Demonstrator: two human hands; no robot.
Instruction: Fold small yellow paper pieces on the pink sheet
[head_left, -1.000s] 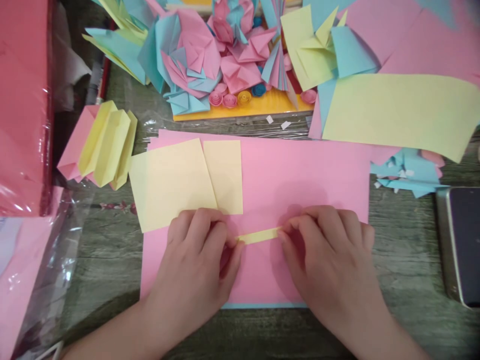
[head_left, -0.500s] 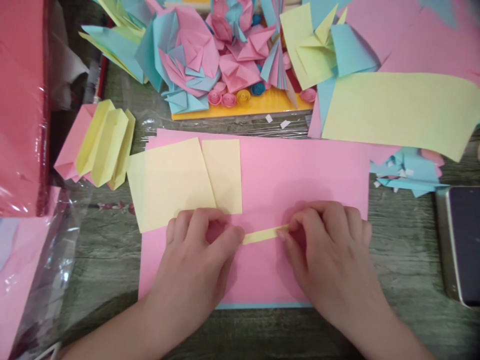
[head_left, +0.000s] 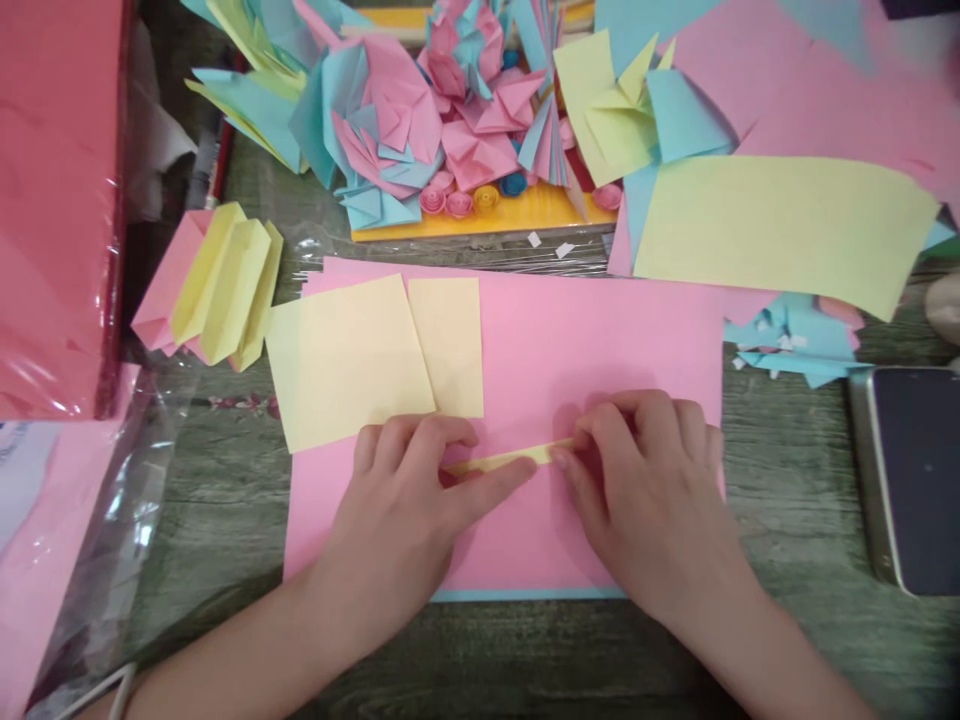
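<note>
A narrow folded yellow paper strip (head_left: 495,461) lies over a pink paper sheet (head_left: 600,340), slanting up slightly to the right. My left hand (head_left: 409,490) is on its left part, with the thumb stretched along the strip and the other fingers curled. Between thumb and forefinger, my right hand (head_left: 649,480) pinches the strip's right end. Beyond my left hand, a larger pale yellow paper piece (head_left: 349,360) partly overlaps a smaller yellow piece (head_left: 457,340) on the pink sheet. A thin blue edge shows under the pink stack.
Folded paper flowers (head_left: 480,150) and small paper coils stand at the back. A pleated yellow and pink paper piece (head_left: 217,285) sits left, near a red plastic-wrapped pack (head_left: 52,200). A phone (head_left: 919,480) is at right, below a long yellow sheet (head_left: 780,225).
My left thumb has moved right along the strip, and its forefinger has lifted apart from it. The right hand keeps its pinch. The whole view has shifted slightly.
</note>
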